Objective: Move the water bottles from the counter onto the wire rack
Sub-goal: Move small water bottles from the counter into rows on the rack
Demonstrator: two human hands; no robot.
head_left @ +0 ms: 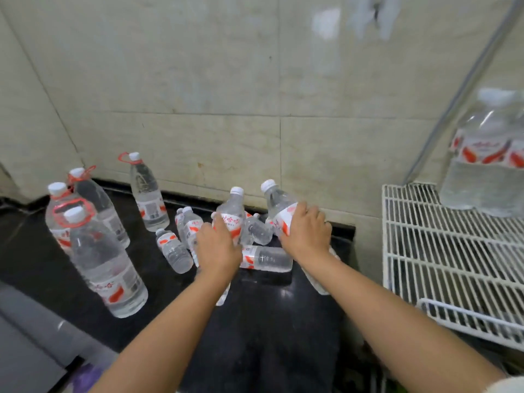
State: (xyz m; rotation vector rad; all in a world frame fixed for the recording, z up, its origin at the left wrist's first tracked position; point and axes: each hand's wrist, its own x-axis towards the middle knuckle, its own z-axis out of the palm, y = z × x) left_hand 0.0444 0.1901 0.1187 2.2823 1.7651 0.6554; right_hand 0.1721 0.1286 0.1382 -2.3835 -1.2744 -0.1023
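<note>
My left hand [217, 245] is wrapped around a small clear water bottle [233, 207] with a white cap and red-and-white label, held upright over the black counter [255, 321]. My right hand [307, 231] grips a second small bottle [276, 201], tilted left. Between and under my hands lie several more small bottles, one on its side [268, 258] and one standing [173, 249]. The white wire rack [442, 245] is at the right. A wrapped pack of bottles [487, 154] stands on its far end.
Several large bottles with red carry rings stand on the counter's left: a near one [106, 265], one at the back [147, 194] and two between. A tiled wall runs behind. A grey surface [31, 336] lies at lower left.
</note>
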